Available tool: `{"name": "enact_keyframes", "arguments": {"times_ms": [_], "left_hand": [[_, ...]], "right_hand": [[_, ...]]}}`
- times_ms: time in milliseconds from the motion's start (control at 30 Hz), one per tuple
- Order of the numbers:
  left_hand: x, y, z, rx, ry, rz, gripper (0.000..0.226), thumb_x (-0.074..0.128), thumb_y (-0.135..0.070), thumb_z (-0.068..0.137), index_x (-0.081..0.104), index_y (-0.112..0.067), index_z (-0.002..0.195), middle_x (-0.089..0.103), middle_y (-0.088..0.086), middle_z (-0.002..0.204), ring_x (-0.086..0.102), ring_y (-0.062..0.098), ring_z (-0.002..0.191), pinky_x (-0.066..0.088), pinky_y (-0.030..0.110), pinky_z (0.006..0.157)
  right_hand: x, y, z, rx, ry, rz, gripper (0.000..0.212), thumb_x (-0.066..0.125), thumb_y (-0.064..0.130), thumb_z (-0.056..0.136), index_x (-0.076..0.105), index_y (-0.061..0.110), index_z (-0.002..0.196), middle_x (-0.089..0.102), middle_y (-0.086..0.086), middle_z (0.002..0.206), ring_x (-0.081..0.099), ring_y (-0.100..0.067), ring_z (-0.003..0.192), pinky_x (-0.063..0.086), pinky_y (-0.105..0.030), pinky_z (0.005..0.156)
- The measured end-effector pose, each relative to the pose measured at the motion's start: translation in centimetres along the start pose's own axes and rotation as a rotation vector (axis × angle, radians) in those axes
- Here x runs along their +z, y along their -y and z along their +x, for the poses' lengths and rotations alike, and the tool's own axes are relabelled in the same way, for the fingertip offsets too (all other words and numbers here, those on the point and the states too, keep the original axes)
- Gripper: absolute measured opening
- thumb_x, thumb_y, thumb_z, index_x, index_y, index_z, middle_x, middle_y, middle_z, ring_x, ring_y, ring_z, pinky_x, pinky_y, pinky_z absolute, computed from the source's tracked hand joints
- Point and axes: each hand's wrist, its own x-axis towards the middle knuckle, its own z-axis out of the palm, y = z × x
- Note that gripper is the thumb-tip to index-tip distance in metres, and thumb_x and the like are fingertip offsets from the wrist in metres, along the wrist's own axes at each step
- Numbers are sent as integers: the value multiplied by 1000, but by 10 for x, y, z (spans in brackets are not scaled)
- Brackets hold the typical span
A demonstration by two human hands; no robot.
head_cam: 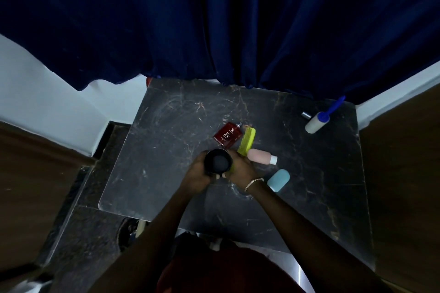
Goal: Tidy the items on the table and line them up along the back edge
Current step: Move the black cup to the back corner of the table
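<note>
Head view: left grip (197, 175), right grip (241, 169) both clasp black cup (217, 161) over table (166, 126).

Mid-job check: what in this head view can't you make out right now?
All in the head view:
- The base of the black cup is hidden by the left hand and right hand. I cannot tell if it touches the table.
- A green sliver beside the cup is mostly covered by the right hand. What it is, and which of the two that hand grips, is unclear.
- The small silver object by the lint roller is too small to identify.
- The table's back edge is partly covered by the blue curtain.
</note>
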Motion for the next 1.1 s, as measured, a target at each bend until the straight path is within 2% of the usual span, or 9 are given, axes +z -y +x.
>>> {"name": "enact_keyframes", "arguments": {"times_ms": [233, 333, 533, 633, 800, 933, 967, 1033, 1100], "left_hand": [[-29, 14, 9, 32, -2, -38, 78, 83, 7, 74, 50, -9, 142, 61, 8, 140, 59, 22, 130, 49, 42, 113], [-51, 17, 19, 47, 7, -69, 76, 82, 8, 75, 50, -17, 139, 61, 8, 139, 60, 23, 130, 48, 44, 113], [-105, 28, 45, 103, 5, -50, 70, 80, 2, 78, 54, -29, 135, 61, 4, 137, 60, 22, 128, 47, 30, 109], [-140, 36, 62, 107, 23, -90, 77, 83, 7, 76, 51, -34, 132, 60, 0, 134, 61, 17, 125, 49, 29, 109], [-197, 44, 99, 91, 20, -36, 85, 85, 8, 74, 44, -7, 147, 57, 12, 144, 57, 26, 131, 47, 26, 109], [-233, 49, 131, 129, -28, 6, 78, 84, 4, 75, 48, -14, 142, 61, 4, 135, 61, 23, 126, 51, 42, 110], [-240, 51, 140, 118, -43, 17, 76, 84, -1, 76, 50, -19, 141, 62, -3, 133, 62, 14, 123, 52, 36, 108], [-252, 54, 155, 105, -78, 26, 72, 84, -11, 78, 52, -29, 139, 59, -24, 125, 59, -12, 112, 46, 5, 97], [-260, 55, 174, 104, -96, 50, 65, 81, -7, 81, 55, -26, 138, 54, -28, 118, 56, -19, 104, 37, -8, 84]], "right_hand": [[6, 22, 13, -50, -26, 36, 72, 73, 11, 75, 46, 20, 141, 63, -5, 134, 59, -27, 125, 50, -39, 103], [8, 37, 25, -60, -18, 43, 75, 73, 12, 76, 43, 21, 144, 64, -6, 133, 61, -27, 122, 52, -37, 101], [17, 86, 59, -50, -7, 75, 78, 80, 12, 74, 45, 14, 143, 63, -8, 135, 60, -25, 124, 46, -28, 105], [26, 117, 83, -43, -2, 90, 79, 83, 15, 73, 45, 13, 142, 61, -10, 137, 61, -27, 124, 50, -40, 105], [38, 160, 132, -48, -10, 141, 75, 81, 14, 73, 48, 17, 140, 63, -8, 133, 62, -25, 121, 51, -42, 103], [48, 185, 178, -80, -55, 160, 70, 81, 9, 72, 52, 13, 136, 65, -8, 130, 63, -25, 119, 51, -39, 103], [50, 191, 191, -85, -71, 155, 70, 81, 9, 71, 53, 12, 135, 66, -8, 130, 63, -25, 119, 50, -36, 103], [52, 199, 212, -79, -86, 138, 72, 83, 12, 69, 54, 13, 135, 67, -7, 128, 64, -24, 116, 51, -35, 101], [53, 205, 232, -51, -84, 119, 74, 83, 15, 68, 54, 18, 136, 67, -6, 128, 65, -23, 116, 53, -36, 100]]}}
